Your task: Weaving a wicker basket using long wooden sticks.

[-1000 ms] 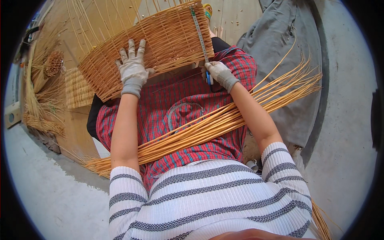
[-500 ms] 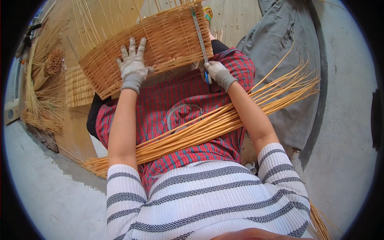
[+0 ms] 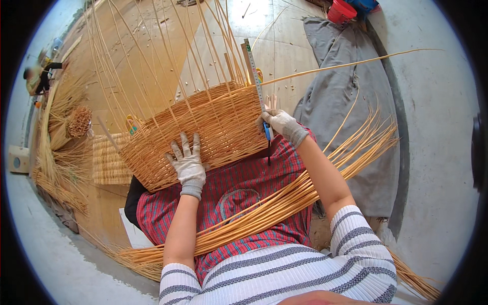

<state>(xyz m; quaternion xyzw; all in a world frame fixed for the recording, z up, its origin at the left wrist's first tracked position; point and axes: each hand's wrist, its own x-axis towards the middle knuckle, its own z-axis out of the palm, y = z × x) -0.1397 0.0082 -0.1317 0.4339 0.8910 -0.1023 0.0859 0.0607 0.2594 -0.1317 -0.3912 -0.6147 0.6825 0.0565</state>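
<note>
A half-woven wicker basket rests on its side above my lap, with long upright stakes fanning out from its far rim. My gloved left hand lies spread against the near wall, fingers apart, gripping nothing. At the basket's right end, my gloved right hand is closed on a tape measure. Its pale blade stands along that end and reaches past the rim, while the blue case shows below my fingers. A black strap hangs from the case.
A bundle of peeled rods lies across my lap over a red checked apron. Left are a woven panel and heaps of loose fibre. Grey cloth covers the right side; a red bucket stands far right. Someone sits far left.
The view has shifted, showing more of the basket's far rim and stakes. The basket looks tipped, and the tape blade now extends beyond its rim. Both hands stay on basket and tape.
</note>
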